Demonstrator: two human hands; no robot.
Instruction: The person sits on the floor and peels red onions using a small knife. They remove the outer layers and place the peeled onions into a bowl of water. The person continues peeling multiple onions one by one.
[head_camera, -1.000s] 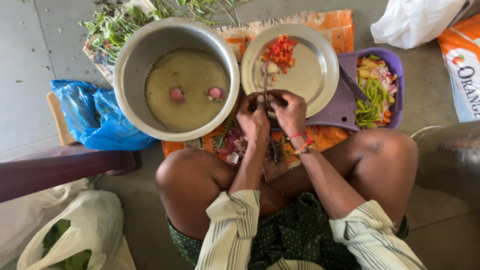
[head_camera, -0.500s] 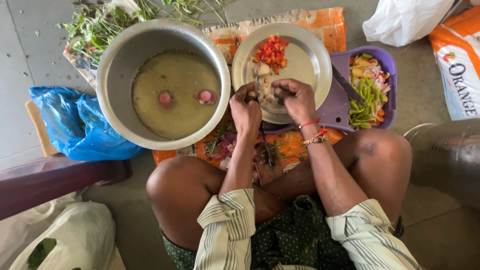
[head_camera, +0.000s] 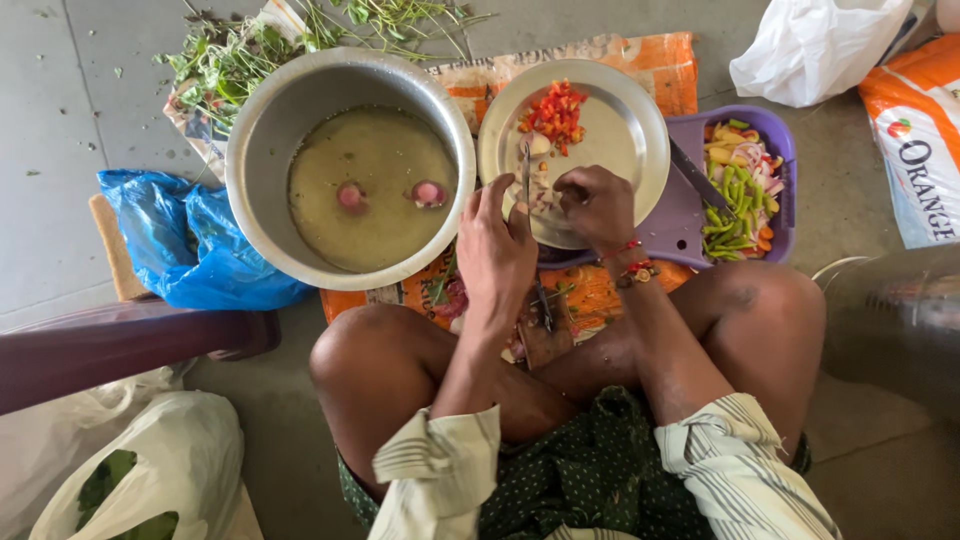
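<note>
- Pinching a pale onion piece (head_camera: 545, 195) against the upright blade (head_camera: 527, 180), my left hand (head_camera: 495, 250) and right hand (head_camera: 595, 205) curl over it.
- I see chopped red pieces (head_camera: 555, 112) on the steel plate (head_camera: 640, 130), two onions (head_camera: 390, 194) in the pot's (head_camera: 260, 130) murky water.

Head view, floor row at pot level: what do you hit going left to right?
Blue plastic bag → large steel pot with cloudy liquid → steel plate with chopped red pieces → purple tray of cut vegetables → orange printed sack.

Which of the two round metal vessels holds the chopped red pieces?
The flat steel plate beside the purple tray, under both hands; the deep pot holds cloudy liquid instead.
</note>
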